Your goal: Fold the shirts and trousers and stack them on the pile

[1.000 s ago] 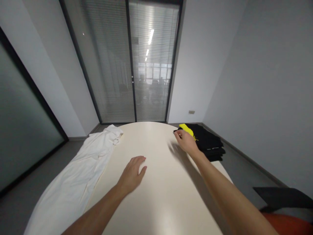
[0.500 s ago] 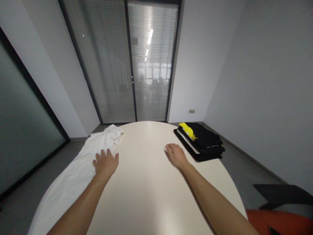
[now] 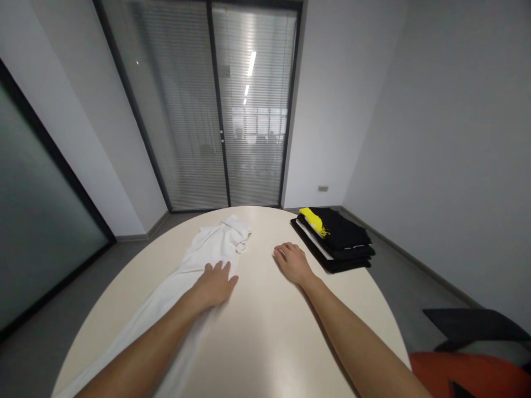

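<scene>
My left hand [image 3: 216,283] lies palm down with fingers spread on a white garment [image 3: 211,243], near its right edge. The cloth is rumpled at its far end and runs in a long strip toward the lower left, partly hidden beneath my left forearm. What kind of garment it is I cannot tell. My right hand [image 3: 292,262] rests on the bare tabletop, palm down, its fingers loosely bent with a little space between them and nothing held. Just beyond it on the right is a stack of folded black clothes [image 3: 340,229], topped by a piece with a bright yellow print [image 3: 313,221].
A round, cream-coloured table [image 3: 265,331] carries everything. An orange-seated chair [image 3: 464,376] with a black armrest [image 3: 477,325] stands at the lower right. Behind the table is a glass partition with blinds [image 3: 253,155], beside plain walls.
The white garment has moved right, from the table's left edge toward the middle, with my left hand on it. My right hand has stayed about where it was.
</scene>
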`<state>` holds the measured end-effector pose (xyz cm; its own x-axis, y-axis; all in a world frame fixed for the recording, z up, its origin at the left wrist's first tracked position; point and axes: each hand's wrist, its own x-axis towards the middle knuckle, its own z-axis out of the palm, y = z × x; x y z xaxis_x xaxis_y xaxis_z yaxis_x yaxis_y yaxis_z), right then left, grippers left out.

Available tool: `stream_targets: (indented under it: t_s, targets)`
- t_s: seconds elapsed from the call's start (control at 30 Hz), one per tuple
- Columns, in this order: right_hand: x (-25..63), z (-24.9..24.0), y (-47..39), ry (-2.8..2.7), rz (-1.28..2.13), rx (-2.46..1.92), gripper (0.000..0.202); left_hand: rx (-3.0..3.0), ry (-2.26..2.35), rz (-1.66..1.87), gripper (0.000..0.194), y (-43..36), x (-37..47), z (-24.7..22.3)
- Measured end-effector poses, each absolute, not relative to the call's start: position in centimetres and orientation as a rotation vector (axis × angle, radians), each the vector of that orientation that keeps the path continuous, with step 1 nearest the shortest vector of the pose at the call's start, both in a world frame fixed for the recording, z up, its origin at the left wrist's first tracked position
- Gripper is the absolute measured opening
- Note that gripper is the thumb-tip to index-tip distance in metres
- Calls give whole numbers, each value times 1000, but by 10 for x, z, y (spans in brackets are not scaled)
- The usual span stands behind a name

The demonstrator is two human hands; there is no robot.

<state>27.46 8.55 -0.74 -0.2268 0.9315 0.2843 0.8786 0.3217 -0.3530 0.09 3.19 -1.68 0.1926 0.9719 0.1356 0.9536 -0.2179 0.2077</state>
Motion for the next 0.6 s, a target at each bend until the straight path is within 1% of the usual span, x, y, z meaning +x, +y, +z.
stream_targets:
  t_s: [0.07,0.13,0.3,0.43,0.5,0.6]
  targets:
    - [275,-7,84,-2167,144,-1584,38,2505,1810,299,38,26,13,-9]
    - [274,-7,84,-2184,135,-1570,37,2540,1834,314,33,22,23,-4]
    - [271,-9,84,-2215,116,-1508,36,2300,1863,723,23,27,31,-7]
    - [263,-10,80,-2243,115,-1380,36,2013,1844,901,20,35,29,-9]
    - [257,-6,74,-2255,129,-1289,31,1911,1882,1032,21,35,27,-4]
    - [245,2,63,-2281,145,-1169,25,1835,1860,1322,26,37,18,7]
